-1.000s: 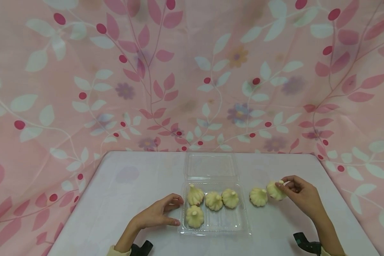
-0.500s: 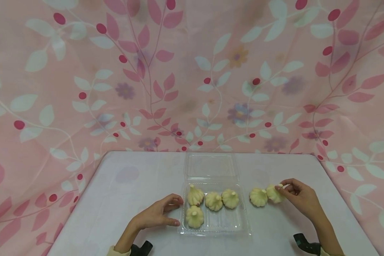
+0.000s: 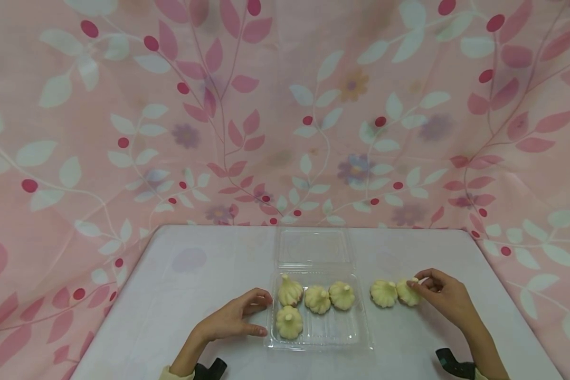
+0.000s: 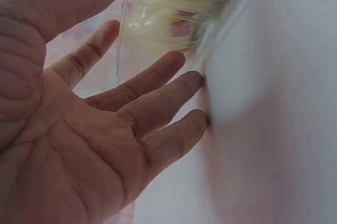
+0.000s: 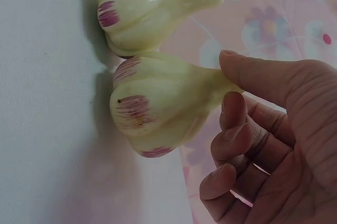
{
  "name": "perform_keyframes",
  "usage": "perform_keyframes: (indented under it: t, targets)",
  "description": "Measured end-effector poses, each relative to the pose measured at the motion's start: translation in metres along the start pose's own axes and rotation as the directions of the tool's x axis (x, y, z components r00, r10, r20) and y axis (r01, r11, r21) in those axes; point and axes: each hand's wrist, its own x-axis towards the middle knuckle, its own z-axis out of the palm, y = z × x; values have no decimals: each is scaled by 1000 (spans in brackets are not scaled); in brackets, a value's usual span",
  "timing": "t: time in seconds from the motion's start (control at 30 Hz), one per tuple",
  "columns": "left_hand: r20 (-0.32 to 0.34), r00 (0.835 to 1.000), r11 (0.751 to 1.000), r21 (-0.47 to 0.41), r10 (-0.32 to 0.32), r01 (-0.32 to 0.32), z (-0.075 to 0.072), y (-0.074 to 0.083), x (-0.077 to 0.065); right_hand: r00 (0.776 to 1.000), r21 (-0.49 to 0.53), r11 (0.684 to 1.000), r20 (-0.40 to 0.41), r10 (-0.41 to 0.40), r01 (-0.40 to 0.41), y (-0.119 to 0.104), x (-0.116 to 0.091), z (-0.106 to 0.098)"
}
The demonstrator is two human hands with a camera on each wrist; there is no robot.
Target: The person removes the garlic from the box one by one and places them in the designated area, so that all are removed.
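My right hand (image 3: 444,295) pinches the stem of a pale garlic bulb (image 5: 158,103) between thumb and fingers. Purple streaks mark its lower part, which is close to the white table. A second garlic bulb (image 3: 383,293) stands right beside it on the left. At the left side of a clear plastic clamshell container (image 3: 332,338), my left hand (image 3: 233,316) has its fingers spread, fingertips close to the wall. Several garlic bulbs lie inside: one (image 3: 290,322) at front left, one (image 3: 290,290) behind it, and others (image 3: 317,298) along the back row.
The container's clear lid (image 3: 315,247) lies folded back towards the table's far edge. A white cloth covers the table (image 3: 209,253). Behind it hangs a pink floral curtain (image 3: 285,105). Black wrist-camera mounts (image 3: 455,364) sit on both forearms.
My right hand has lowered slightly with the garlic bulb, which now stands closer beside the other bulb. The left hand and the container have stayed in place.
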Motion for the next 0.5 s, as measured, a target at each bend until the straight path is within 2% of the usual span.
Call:
perform_keyframes:
  t: [0.5]
  targets:
    - [0,1000,1000,8,4,-4,-1,-4,0,999,22,1000,44,-3,2,-4,0,2]
